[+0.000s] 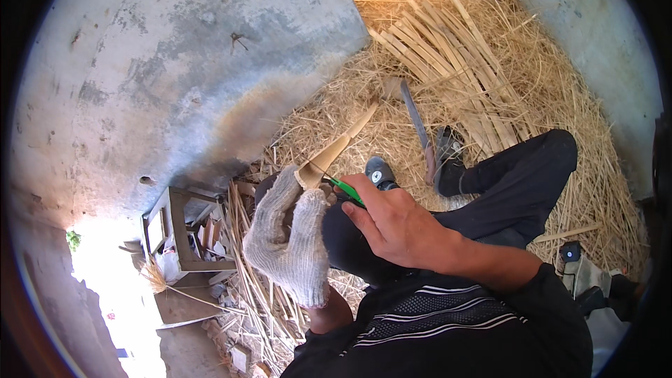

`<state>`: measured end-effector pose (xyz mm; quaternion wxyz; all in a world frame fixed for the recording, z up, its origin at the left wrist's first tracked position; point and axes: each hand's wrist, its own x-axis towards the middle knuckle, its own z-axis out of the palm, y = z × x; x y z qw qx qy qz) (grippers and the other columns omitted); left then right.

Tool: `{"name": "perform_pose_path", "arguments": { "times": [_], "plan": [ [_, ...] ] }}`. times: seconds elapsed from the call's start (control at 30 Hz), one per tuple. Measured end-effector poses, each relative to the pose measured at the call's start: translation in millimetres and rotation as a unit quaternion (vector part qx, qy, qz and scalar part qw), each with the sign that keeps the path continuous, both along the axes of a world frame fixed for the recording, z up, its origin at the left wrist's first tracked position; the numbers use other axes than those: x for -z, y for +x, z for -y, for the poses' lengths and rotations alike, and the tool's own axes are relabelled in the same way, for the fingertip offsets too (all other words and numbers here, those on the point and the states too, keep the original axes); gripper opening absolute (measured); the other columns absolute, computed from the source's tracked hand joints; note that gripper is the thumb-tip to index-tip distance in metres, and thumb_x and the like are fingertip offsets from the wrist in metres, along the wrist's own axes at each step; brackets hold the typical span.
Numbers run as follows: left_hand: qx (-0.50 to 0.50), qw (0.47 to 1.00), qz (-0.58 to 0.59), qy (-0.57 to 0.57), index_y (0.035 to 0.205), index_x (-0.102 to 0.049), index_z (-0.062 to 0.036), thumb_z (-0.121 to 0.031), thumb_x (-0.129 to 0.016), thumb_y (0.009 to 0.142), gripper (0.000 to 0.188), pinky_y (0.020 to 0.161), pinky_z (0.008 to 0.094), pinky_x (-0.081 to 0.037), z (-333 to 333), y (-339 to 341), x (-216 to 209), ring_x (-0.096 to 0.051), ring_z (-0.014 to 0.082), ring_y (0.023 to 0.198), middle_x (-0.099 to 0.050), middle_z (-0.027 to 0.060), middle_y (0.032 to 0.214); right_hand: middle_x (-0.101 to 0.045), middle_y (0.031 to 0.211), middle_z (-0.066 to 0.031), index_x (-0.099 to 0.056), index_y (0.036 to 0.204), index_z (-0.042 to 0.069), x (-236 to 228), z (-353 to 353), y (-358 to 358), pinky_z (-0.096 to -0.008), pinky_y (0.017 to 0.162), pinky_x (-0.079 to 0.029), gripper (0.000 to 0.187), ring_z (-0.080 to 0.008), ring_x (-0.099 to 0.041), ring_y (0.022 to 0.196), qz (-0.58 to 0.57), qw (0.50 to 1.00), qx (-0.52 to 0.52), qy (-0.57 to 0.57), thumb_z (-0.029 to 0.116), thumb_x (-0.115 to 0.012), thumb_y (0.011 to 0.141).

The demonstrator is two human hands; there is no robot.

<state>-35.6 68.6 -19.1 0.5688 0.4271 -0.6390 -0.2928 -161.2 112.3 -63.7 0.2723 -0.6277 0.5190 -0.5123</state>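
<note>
My left hand (290,245), in a grey knitted glove, is closed around the lower end of a split bamboo piece (341,145). The piece tilts up and away to the right and narrows to a point. In my bare right hand (402,227) is a small knife with a green handle (348,191). Its thin dark blade lies against the bamboo just above the gloved fingers. Both hands are close together over my lap, and part of the knife handle is hidden by my right fingers.
A long-bladed knife (414,115) with a brown handle lies beside my shoe (449,161). Beyond it, bamboo strips (448,59) are spread over straw shavings (574,182). A wall (175,63) rises at the left, above a wooden frame (183,238) with scraps inside.
</note>
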Motion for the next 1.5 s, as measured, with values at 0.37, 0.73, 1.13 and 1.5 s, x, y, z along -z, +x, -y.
{"name": "perform_pose_path", "arguments": {
  "times": [0.37, 0.73, 1.13, 1.5],
  "plan": [
    [-0.009, 0.999, -0.032, 0.018, 0.102, -0.069, 0.0079, 0.007, -0.069, 0.081, 0.021, 0.071, 0.0267, -0.054, 3, 2, 2, -0.067, 0.0160, 0.077, -0.070, 0.0139, 0.096, -0.061, 0.063, -0.0222, -0.048, 0.113, -0.002, -8, -4, -6, -0.0487, 0.054, -0.047, 0.027, -0.0413, -0.063, 0.060, 0.003, 0.999, -0.032, -0.010, 0.022, -0.052, 0.100],
    [-0.051, 0.996, 0.069, -0.011, 0.098, -0.070, 0.0082, 0.007, -0.069, 0.081, 0.017, 0.072, 0.0271, -0.053, 0, -4, -5, -0.066, 0.0155, 0.078, -0.071, 0.0138, 0.091, -0.061, 0.069, -0.0195, -0.050, 0.116, 0.000, -11, -4, -10, -0.0441, 0.054, -0.047, 0.025, -0.0387, -0.063, 0.061, -0.010, 0.999, -0.036, -0.002, 0.015, -0.056, 0.098],
    [-0.052, 0.998, 0.030, 0.022, 0.095, -0.071, 0.0075, 0.004, -0.070, 0.081, 0.014, 0.076, 0.0284, -0.053, -3, -16, -7, -0.068, 0.0185, 0.087, -0.071, 0.0169, 0.101, -0.060, 0.069, -0.0185, -0.052, 0.108, -0.001, -10, 4, -15, -0.0430, 0.054, -0.048, 0.018, -0.0375, -0.063, 0.060, 0.015, 0.999, -0.022, -0.037, 0.011, -0.058, 0.095],
    [-0.059, 0.997, 0.038, -0.032, 0.098, -0.068, 0.0064, -0.001, -0.073, 0.084, 0.017, 0.065, 0.0257, -0.054, 5, -11, 13, -0.068, 0.0147, 0.071, -0.071, 0.0162, 0.093, -0.060, 0.065, -0.0156, -0.050, 0.095, 0.001, 13, 20, -5, -0.0427, 0.049, -0.050, 0.017, -0.0368, -0.062, 0.055, -0.184, 0.981, 0.061, -0.015, 0.012, -0.063, 0.091]
  ]
}}
